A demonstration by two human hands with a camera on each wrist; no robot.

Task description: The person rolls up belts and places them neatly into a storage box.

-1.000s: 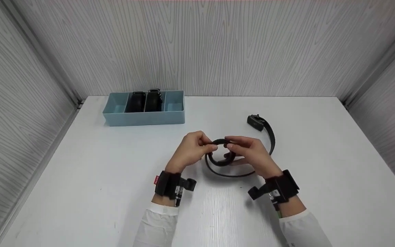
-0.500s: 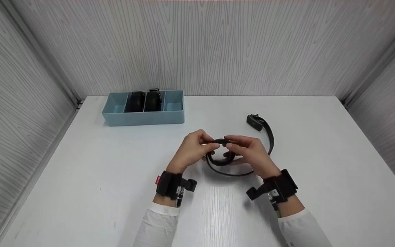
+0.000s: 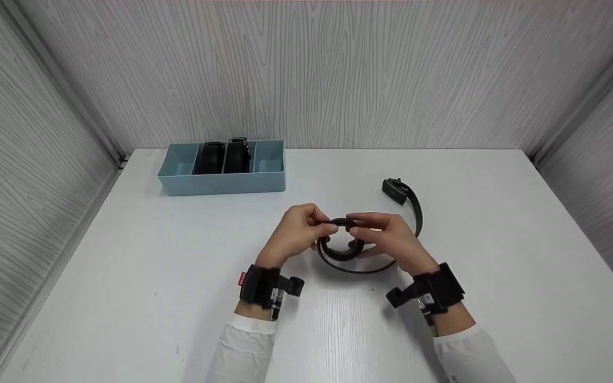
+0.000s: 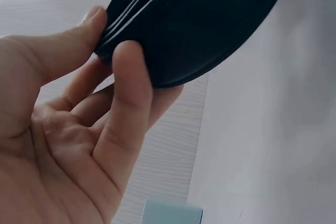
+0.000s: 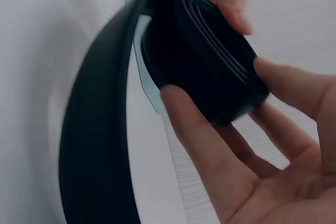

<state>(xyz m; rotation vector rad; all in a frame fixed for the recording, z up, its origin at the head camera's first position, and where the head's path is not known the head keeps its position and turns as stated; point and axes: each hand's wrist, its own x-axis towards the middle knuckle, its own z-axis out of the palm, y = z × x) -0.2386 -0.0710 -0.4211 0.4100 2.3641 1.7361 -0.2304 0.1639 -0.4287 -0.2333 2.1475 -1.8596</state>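
Observation:
Between my two hands is a black belt, its inner part wound into a coil (image 3: pixel 342 256) of several layers. My left hand (image 3: pixel 297 232) pinches the coil's left side between thumb and fingers. On the opposite side, my right hand (image 3: pixel 391 240) holds it with the thumb on the near edge and fingers spread behind. The loose strap (image 5: pixel 94 129) sweeps away from the coil in the right wrist view. Its far end carries a dark buckle (image 3: pixel 395 191), lying on the table behind my right hand. In the left wrist view, the stacked layers of the belt (image 4: pixel 210 30) show beside my thumb.
A light blue divided box (image 3: pixel 224 184) stands at the back left of the white table (image 3: pixel 125 255). Two rolled black belts, one (image 3: pixel 212 158) beside the other (image 3: pixel 237 158), sit in its middle compartments. Pale wood-grain panels (image 3: pixel 306 74) close off the back and sides.
Both hands keep their hold and shift only slightly. The coil has tilted a little, and the loose strap by the buckle has drawn slightly to the left.

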